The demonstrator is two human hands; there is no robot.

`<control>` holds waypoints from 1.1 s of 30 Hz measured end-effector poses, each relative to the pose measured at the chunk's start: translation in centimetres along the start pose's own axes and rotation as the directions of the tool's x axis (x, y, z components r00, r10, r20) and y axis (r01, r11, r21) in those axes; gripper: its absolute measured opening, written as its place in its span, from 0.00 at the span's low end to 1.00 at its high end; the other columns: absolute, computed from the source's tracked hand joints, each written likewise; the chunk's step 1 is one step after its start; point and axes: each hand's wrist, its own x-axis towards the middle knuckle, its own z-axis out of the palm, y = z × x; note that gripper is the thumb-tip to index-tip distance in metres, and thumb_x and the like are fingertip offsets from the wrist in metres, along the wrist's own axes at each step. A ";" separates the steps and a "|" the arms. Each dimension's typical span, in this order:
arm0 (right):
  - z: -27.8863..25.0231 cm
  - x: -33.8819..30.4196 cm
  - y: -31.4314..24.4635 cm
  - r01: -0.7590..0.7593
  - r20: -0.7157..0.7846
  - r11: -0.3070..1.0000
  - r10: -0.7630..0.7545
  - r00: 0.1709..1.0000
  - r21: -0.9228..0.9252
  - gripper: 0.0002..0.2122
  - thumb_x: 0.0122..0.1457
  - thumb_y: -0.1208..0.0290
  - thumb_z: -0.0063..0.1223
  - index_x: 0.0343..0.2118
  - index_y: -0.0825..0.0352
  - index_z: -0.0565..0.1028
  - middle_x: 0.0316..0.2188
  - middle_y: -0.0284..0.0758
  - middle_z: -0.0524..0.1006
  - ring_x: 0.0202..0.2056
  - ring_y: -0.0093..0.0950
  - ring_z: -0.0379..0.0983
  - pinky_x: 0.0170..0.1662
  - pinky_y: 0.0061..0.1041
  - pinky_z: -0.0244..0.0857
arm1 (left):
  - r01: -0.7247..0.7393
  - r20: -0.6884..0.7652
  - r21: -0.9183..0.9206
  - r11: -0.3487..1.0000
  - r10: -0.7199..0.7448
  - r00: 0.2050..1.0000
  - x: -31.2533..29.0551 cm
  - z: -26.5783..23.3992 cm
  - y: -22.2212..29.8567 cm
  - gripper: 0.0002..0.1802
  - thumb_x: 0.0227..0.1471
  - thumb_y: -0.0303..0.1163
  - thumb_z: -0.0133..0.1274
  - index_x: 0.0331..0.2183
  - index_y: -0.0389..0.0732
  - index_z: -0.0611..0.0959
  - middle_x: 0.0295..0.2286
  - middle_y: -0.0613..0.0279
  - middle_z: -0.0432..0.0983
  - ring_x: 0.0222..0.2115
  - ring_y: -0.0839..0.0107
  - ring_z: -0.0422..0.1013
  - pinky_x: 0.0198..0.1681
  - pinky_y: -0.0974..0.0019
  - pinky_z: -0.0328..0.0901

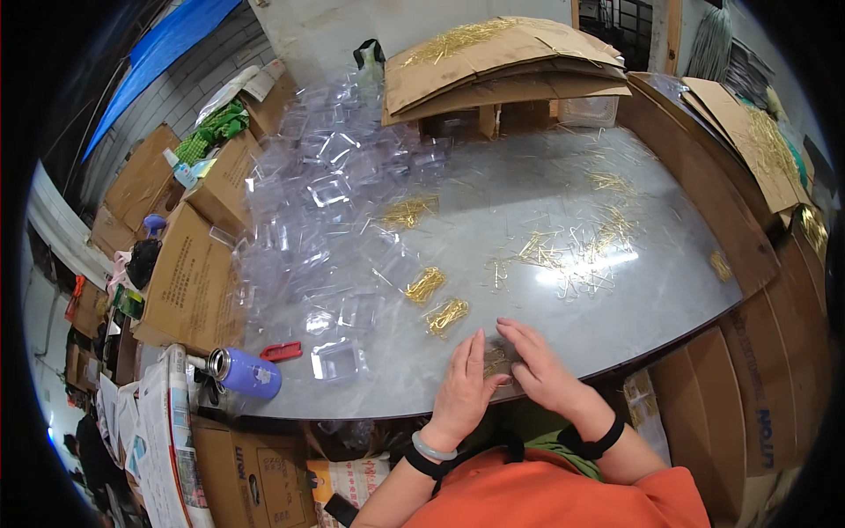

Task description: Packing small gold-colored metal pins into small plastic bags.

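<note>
At the table's near edge a small bunch of gold wire hooks [495, 361] lies between my two hands. My left hand [465, 380] flanks it on the left, fingers straight and close together. On the other side my right hand [539, 365] has its fingers stretched forward, slightly bent. The palms face each other, partly hiding the hooks. Just beyond the left fingertips sit two neat gold hook bundles, one nearer [446, 317] and one farther [425, 285]. Loose hooks [572, 260] are scattered across the table to the right.
Clear plastic boxes [321, 198] are heaped over the table's left side. A purple bottle [249, 373] and a red tool [281, 352] stand near the left edge. Cardboard sheets [510, 66] form a cover at the back. A cardboard wall [704, 194] borders the right side.
</note>
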 end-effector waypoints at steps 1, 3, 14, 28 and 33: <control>-0.7 0.3 0.3 0.039 0.063 0.998 -0.037 0.997 -0.041 0.30 0.52 0.82 0.46 0.63 0.73 0.64 0.64 0.52 0.64 0.68 0.51 0.56 0.70 0.44 0.52 | 0.002 -0.024 -0.015 1.000 -0.003 1.000 -0.1 0.0 0.0 0.38 0.63 0.35 0.55 0.66 0.33 0.59 0.58 0.38 0.65 0.57 0.41 0.65 0.59 0.48 0.63; -1.6 1.0 0.4 0.119 0.227 0.988 -0.094 0.969 -0.101 0.32 0.51 0.76 0.52 0.64 0.72 0.64 0.66 0.50 0.63 0.69 0.49 0.53 0.71 0.46 0.48 | -0.006 -0.061 -0.072 0.997 0.002 0.998 -0.5 0.3 -0.8 0.37 0.63 0.34 0.55 0.66 0.33 0.60 0.58 0.39 0.65 0.58 0.41 0.64 0.60 0.49 0.63; -0.8 0.7 0.0 0.153 0.185 0.959 -0.110 0.977 -0.239 0.26 0.53 0.61 0.69 0.53 0.64 0.74 0.50 0.40 0.73 0.54 0.44 0.67 0.59 0.42 0.62 | 0.143 -0.111 0.000 0.990 -0.142 0.984 -2.5 -3.9 0.5 0.29 0.59 0.32 0.60 0.58 0.32 0.72 0.53 0.41 0.69 0.53 0.43 0.68 0.54 0.50 0.66; -0.8 1.3 -1.0 0.215 0.152 0.908 -0.170 0.974 -0.360 0.27 0.53 0.63 0.68 0.55 0.64 0.71 0.52 0.41 0.72 0.56 0.44 0.67 0.61 0.42 0.62 | 0.200 0.162 -0.021 0.980 -0.194 0.968 -0.3 -3.5 -0.4 0.20 0.51 0.22 0.61 0.47 0.32 0.79 0.39 0.48 0.72 0.35 0.55 0.76 0.39 0.60 0.72; -0.6 0.6 0.3 0.085 0.150 0.974 -0.053 0.987 -0.211 0.28 0.53 0.65 0.68 0.56 0.66 0.71 0.54 0.43 0.70 0.58 0.47 0.65 0.61 0.45 0.61 | 0.316 0.121 -0.397 0.862 -0.292 0.949 0.6 -2.0 0.9 0.23 0.51 0.21 0.60 0.50 0.32 0.78 0.44 0.47 0.73 0.40 0.53 0.76 0.44 0.59 0.71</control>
